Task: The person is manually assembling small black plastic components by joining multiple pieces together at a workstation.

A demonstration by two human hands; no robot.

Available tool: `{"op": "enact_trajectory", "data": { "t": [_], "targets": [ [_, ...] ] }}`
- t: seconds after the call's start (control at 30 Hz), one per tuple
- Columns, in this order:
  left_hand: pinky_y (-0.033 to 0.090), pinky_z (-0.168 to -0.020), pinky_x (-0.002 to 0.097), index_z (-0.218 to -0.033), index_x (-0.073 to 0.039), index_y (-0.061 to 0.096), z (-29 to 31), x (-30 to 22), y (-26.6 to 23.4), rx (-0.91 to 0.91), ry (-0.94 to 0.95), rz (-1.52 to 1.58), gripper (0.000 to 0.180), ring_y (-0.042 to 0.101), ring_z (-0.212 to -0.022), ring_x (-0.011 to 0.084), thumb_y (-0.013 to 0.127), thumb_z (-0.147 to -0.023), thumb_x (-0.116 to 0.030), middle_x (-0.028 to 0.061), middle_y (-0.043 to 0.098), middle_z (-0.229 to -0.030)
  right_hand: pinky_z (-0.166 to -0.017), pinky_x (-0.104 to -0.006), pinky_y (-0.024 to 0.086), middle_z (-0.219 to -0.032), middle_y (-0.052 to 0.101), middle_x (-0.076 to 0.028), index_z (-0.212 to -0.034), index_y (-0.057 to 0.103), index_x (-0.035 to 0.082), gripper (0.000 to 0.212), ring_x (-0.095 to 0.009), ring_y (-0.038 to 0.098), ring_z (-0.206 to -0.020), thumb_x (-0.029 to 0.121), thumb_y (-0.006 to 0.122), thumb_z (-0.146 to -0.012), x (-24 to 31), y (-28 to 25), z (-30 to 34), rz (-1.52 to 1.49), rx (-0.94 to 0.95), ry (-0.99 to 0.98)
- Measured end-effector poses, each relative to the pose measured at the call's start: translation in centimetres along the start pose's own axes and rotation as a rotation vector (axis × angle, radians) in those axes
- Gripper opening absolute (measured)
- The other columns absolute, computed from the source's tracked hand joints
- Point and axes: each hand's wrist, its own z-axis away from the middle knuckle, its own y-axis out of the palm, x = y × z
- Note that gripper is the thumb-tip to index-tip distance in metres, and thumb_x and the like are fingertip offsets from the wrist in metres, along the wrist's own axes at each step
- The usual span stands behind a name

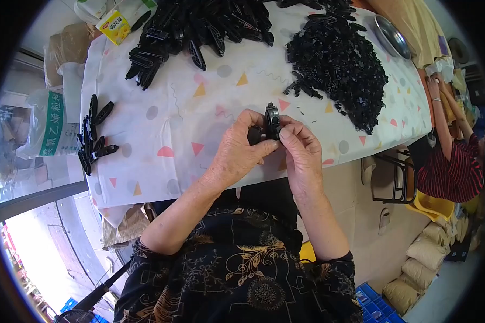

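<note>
Two hands (239,149), black part (272,121), partly covered

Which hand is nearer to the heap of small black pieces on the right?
Right. The right hand is below and left of the heap; the left hand is farther left.

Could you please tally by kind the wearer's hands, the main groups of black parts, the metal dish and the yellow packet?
Hands, left hand and right hand, both on a black part: 2
Large heaps, long parts and small pieces: 2
Loose cluster at the table's left: 1
Metal dish: 1
Yellow packet: 1
Total: 7
</note>
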Motion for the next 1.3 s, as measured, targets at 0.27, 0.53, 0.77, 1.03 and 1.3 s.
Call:
{"op": "enact_trajectory", "data": {
  "t": [0.27,0.53,0.77,1.03,1.3],
  "targets": [
    [0.050,-0.060,0.0301,-0.107,-0.004,0.042,-0.1,0.5,0.4,-0.064,-0.004,0.097,0.039,0.058,-0.074,0.0139,0.067,-0.078,-0.004,0.0096,0.058,-0.090,-0.096,-0.0296,0.035,-0.112,0.057,-0.006,-0.083,0.061,0.006,0.006,-0.014,0.051,-0.102,0.010,0.065,-0.086,-0.9,1.9,-0.2,-0.055,-0.146,-0.060],
    [0.047,-0.064,0.0280,-0.107,-0.006,0.040,-0.3,1.9,-0.1,-0.202,0.276,-0.068,0.038,0.054,-0.074,0.0125,0.066,-0.080,-0.001,0.0075,0.057,-0.091,-0.087,-0.0277,0.041,-0.114,0.052,-0.008,-0.088,0.058,0.003,0.005,-0.012,0.051,-0.098,0.006,0.061,-0.088,-1.1,2.5,-1.1,0.287,-0.021,-0.226],
    [0.049,-0.079,0.0347,-0.108,-0.005,0.041,0.0,2.1,-0.4,-0.171,0.132,0.061,0.042,0.058,-0.087,0.0193,0.069,-0.078,-0.004,0.0117,0.059,-0.095,-0.081,-0.0249,0.044,-0.114,0.054,-0.006,-0.084,0.061,0.003,0.007,-0.010,0.052,-0.092,0.008,0.064,-0.087,-0.1,2.9,-1.5,0.002,0.030,-0.008],
    [0.048,-0.084,0.0379,-0.110,-0.005,0.041,0.7,2.1,-0.6,-0.171,0.198,-0.045,0.042,0.061,-0.096,0.0287,0.069,-0.078,-0.007,0.0172,0.060,-0.099,-0.083,-0.0245,0.043,-0.106,0.057,-0.004,-0.101,0.058,0.003,0.014,-0.010,0.052,-0.093,0.005,0.062,-0.088,-0.7,2.8,-0.8,0.104,-0.005,-0.024],
    [0.049,-0.081,0.0382,-0.120,-0.004,0.038,1.3,0.2,-0.7,-0.240,0.302,-0.111,0.049,0.062,-0.094,0.0335,0.064,-0.079,-0.009,0.0211,0.061,-0.103,-0.089,-0.0259,0.042,-0.106,0.060,-0.002,-0.119,0.056,0.001,0.033,-0.010,0.053,-0.098,0.013,0.062,-0.088,1.9,2.3,-2.1,0.452,0.236,0.066]
  ]
}}
